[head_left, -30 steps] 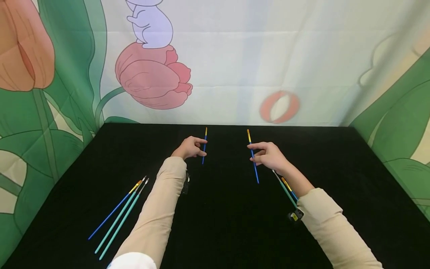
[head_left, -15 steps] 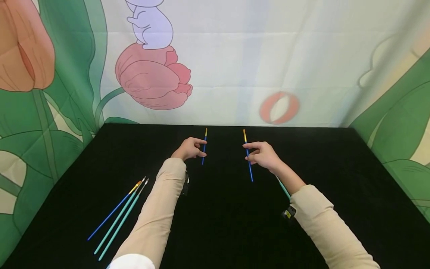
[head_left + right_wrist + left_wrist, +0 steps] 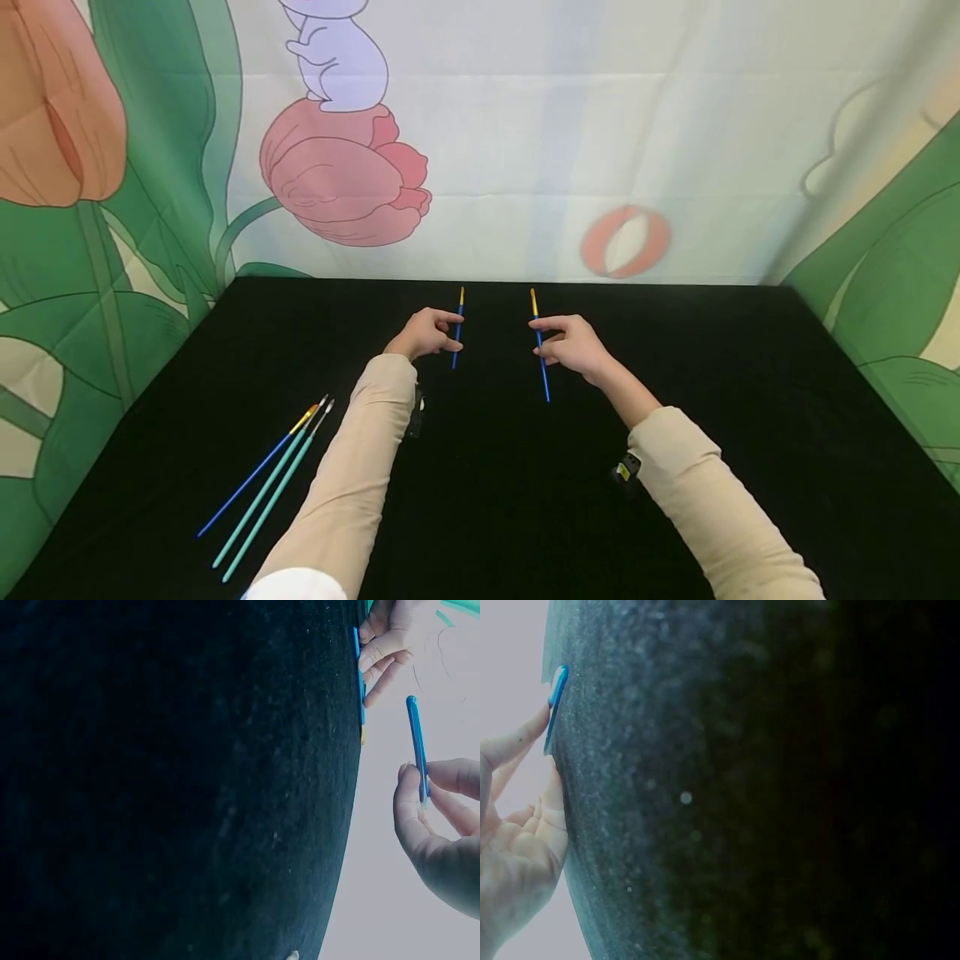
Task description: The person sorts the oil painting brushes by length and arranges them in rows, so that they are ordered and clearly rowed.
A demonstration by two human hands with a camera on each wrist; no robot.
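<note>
In the head view, my left hand (image 3: pixel 427 332) has its thumb and index fingertips at a paintbrush (image 3: pixel 458 332) with a blue handle and yellow ferrule, lying near the back of the black table. The left wrist view shows the blue handle (image 3: pixel 556 701) at those fingertips. To its right, my right hand (image 3: pixel 573 343) pinches a second blue paintbrush (image 3: pixel 544 385) between thumb and fingers, its bristle end pointing away from me. The right wrist view shows that brush (image 3: pixel 417 739) nearer the camera, with the left hand (image 3: pixel 390 641) beyond. The two brushes stand apart, nearly parallel.
On the left of the black tabletop (image 3: pixel 480 500) lie a blue paintbrush (image 3: pixel 246 483) and two teal ones (image 3: pixel 258 498), side by side at a slant. A printed curtain (image 3: pixel 487 150) hangs along the table's back edge. My right forearm (image 3: pixel 712 500) crosses the right side.
My right hand has moved left with its paintbrush, closing the distance to the left one. The right forearm now hides the brushes seen earlier on the right. My left hand has stayed put.
</note>
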